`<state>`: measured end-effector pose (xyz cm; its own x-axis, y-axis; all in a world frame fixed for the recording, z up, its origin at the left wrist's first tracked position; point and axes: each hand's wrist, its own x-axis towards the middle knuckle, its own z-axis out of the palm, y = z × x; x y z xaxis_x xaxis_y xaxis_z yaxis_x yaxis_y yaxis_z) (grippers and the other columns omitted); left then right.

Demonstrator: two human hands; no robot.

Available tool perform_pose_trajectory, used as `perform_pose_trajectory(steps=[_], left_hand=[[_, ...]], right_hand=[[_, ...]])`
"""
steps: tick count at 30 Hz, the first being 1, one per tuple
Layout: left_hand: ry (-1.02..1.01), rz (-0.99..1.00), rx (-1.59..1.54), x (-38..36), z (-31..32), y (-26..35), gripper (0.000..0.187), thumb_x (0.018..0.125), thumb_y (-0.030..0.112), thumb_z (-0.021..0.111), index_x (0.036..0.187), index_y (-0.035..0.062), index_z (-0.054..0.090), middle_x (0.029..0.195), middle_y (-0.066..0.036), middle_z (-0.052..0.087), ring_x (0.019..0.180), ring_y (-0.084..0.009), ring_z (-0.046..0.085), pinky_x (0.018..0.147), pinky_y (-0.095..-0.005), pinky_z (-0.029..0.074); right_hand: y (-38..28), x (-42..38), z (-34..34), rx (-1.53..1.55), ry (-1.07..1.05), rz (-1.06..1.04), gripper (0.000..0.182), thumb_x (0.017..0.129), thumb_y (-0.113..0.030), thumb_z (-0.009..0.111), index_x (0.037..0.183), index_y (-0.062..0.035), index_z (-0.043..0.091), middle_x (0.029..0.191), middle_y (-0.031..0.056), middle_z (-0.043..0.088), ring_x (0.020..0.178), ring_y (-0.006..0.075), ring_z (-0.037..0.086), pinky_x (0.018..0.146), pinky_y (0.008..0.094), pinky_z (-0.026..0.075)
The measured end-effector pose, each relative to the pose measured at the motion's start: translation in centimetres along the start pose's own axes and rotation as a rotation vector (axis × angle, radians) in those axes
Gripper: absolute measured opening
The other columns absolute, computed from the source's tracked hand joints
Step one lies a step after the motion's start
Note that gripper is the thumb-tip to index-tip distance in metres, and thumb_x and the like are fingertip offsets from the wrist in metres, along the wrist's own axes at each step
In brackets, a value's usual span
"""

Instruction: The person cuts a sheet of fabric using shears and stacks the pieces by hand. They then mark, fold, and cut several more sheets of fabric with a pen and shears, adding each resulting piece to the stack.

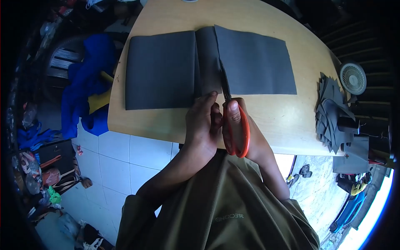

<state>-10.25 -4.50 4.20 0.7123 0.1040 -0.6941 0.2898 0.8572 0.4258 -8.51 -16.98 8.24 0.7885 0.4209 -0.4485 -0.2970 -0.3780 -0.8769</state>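
Dark grey fabric (160,71) lies across the wooden table, with a folded part on the left and a narrow strip (208,54) in the middle. To the right is a flat grey panel (258,62), its left edge along the scissor blades. My right hand (241,118) is closed around the orange handles of the scissors (225,85), thumb on top. The blades point away from me, along the line between strip and panel. My left hand (202,121) pinches the strip's near edge, left of the scissors; some of its fingers are tucked underneath.
A pile of grey fabric scraps (331,112) hangs over the table's right end, near a small white fan (353,78). Blue cloth (93,79) drapes at the left of the table (166,125). Assorted items lie at lower left on the tiled floor (112,162).
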Motion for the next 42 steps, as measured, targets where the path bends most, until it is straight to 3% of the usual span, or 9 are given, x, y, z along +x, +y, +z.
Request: perform_pose_trajectory(steps=[11, 14, 16, 19, 22, 25, 28, 34, 42], left_hand=[[-0.018, -0.078, 0.051, -0.1, -0.1, 0.4, 0.027, 0.100, 0.033, 0.066, 0.078, 0.0198, 0.057, 0.065, 0.010, 0.046, 0.055, -0.0019, 0.043, 0.052, -0.0238, 0.034], [-0.068, -0.061, 0.014, 0.2, -0.6, 0.1, 0.026, 0.098, 0.035, 0.069, 0.080, 0.0196, 0.059, 0.065, 0.010, 0.047, 0.054, -0.0026, 0.043, 0.051, -0.0242, 0.034], [-0.053, -0.057, -0.043, 0.1, -0.6, 0.1, 0.018, 0.098, 0.028, 0.070, 0.088, 0.0155, 0.061, 0.067, 0.006, 0.053, 0.054, -0.0045, 0.048, 0.050, -0.0237, 0.038], [-0.053, -0.017, -0.049, -0.1, -0.5, 0.1, 0.014, 0.098, 0.024, 0.071, 0.094, 0.0133, 0.063, 0.068, 0.004, 0.056, 0.054, -0.0058, 0.050, 0.051, -0.0241, 0.040], [-0.068, 0.019, -0.037, 0.0, -0.6, -0.1, 0.013, 0.098, 0.024, 0.071, 0.096, 0.0127, 0.064, 0.068, 0.004, 0.055, 0.054, -0.0062, 0.049, 0.053, -0.0248, 0.040], [-0.062, 0.036, -0.028, 0.0, -0.6, -0.2, 0.012, 0.099, 0.023, 0.070, 0.098, 0.0120, 0.064, 0.068, 0.004, 0.055, 0.054, -0.0060, 0.048, 0.052, -0.0250, 0.038], [-0.031, 0.030, -0.014, -0.2, -0.1, 0.2, 0.011, 0.099, 0.021, 0.069, 0.096, 0.0116, 0.064, 0.067, 0.004, 0.054, 0.053, -0.0056, 0.046, 0.050, -0.0251, 0.036], [-0.084, 0.068, -0.010, 0.3, -0.5, -0.3, 0.020, 0.101, 0.022, 0.064, 0.084, 0.0132, 0.060, 0.065, 0.004, 0.051, 0.050, -0.0055, 0.041, 0.049, -0.0247, 0.033], [-0.121, 0.082, 0.007, 0.3, -0.7, -0.5, 0.027, 0.103, 0.021, 0.059, 0.078, 0.0128, 0.056, 0.064, 0.004, 0.049, 0.050, -0.0054, 0.039, 0.050, -0.0250, 0.033]], right_hand=[[0.2, 1.2, 0.0, -0.144, 0.026, -0.145, 0.047, 0.112, -0.045, 0.037, 0.113, 0.0015, 0.043, 0.077, 0.0195, 0.061, 0.068, 0.0318, 0.066, 0.065, 0.0410, 0.049], [-0.5, 1.2, 0.3, -0.082, 0.055, -0.070, 0.045, 0.112, -0.044, 0.037, 0.110, 0.0005, 0.042, 0.075, 0.0189, 0.060, 0.065, 0.0309, 0.064, 0.063, 0.0413, 0.049], [-0.4, 1.2, 0.4, -0.086, 0.066, -0.058, 0.045, 0.112, -0.045, 0.037, 0.108, -0.0002, 0.042, 0.072, 0.0179, 0.059, 0.063, 0.0296, 0.063, 0.062, 0.0409, 0.048], [0.0, 1.4, 0.5, -0.096, 0.085, -0.124, 0.046, 0.112, -0.046, 0.038, 0.106, -0.0006, 0.042, 0.069, 0.0157, 0.058, 0.058, 0.0263, 0.061, 0.060, 0.0389, 0.047], [-0.3, 1.3, 0.4, -0.066, 0.073, -0.056, 0.047, 0.112, -0.047, 0.038, 0.104, -0.0012, 0.043, 0.067, 0.0134, 0.057, 0.057, 0.0231, 0.059, 0.057, 0.0365, 0.046], [-0.2, 1.2, 0.6, -0.057, 0.110, -0.065, 0.046, 0.111, -0.051, 0.038, 0.105, -0.0073, 0.050, 0.074, 0.0025, 0.057, 0.058, 0.0085, 0.054, 0.055, 0.0253, 0.044], [0.0, 1.6, 0.6, -0.054, 0.136, -0.125, 0.052, 0.110, -0.052, 0.038, 0.104, -0.0010, 0.045, 0.062, 0.0104, 0.054, 0.052, 0.0194, 0.057, 0.053, 0.0333, 0.044], [-0.6, 1.4, 0.4, 0.064, 0.072, 0.031, 0.062, 0.107, -0.063, 0.035, 0.106, -0.0018, 0.046, 0.062, 0.0075, 0.053, 0.050, 0.0150, 0.054, 0.049, 0.0307, 0.044], [-0.4, 2.5, -0.1, 0.032, 0.053, 0.011, 0.067, 0.104, -0.068, 0.035, 0.109, -0.0015, 0.044, 0.064, 0.0077, 0.055, 0.053, 0.0154, 0.058, 0.051, 0.0297, 0.048]])
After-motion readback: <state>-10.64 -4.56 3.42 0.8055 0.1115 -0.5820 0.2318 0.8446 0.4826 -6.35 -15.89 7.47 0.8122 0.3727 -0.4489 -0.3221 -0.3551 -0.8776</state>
